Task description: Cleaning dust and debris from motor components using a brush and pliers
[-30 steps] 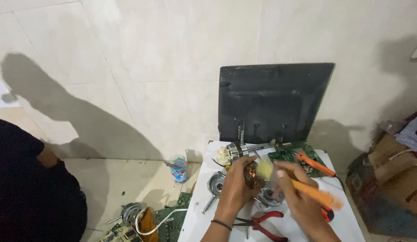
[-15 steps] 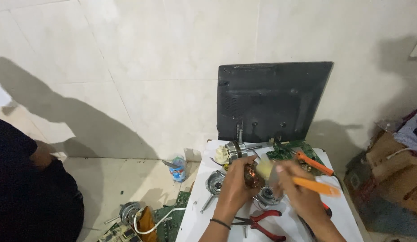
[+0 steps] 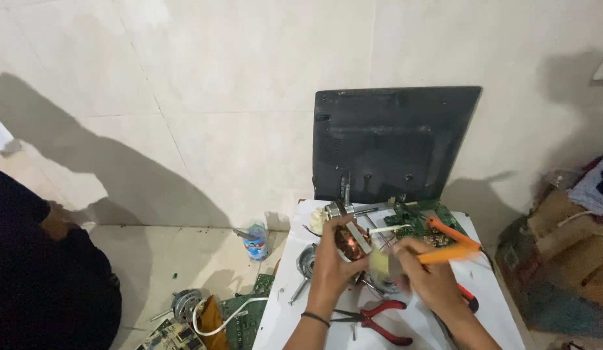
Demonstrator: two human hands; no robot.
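Observation:
My left hand (image 3: 332, 267) grips a small motor part with copper windings (image 3: 348, 240), held over the white table (image 3: 288, 317). My right hand (image 3: 426, 275) holds an orange-handled tool (image 3: 447, 254), its tip pointed toward the motor part, with a pale yellowish piece (image 3: 380, 262) between the two hands. Both hands sit near the middle of the table, in front of a green circuit board (image 3: 424, 223).
A dark flat panel (image 3: 392, 142) leans on the wall behind the table. Red-handled pliers (image 3: 372, 319) lie near the front edge, another orange-handled tool (image 3: 452, 233) on the right. Cardboard boxes (image 3: 560, 259) stand right. A person in dark clothes (image 3: 42, 279), a small can (image 3: 255, 241) and boards on the floor are left.
My right hand has shifted slightly left, bringing the orange tool closer to the motor part. The person at left has drawn back a little.

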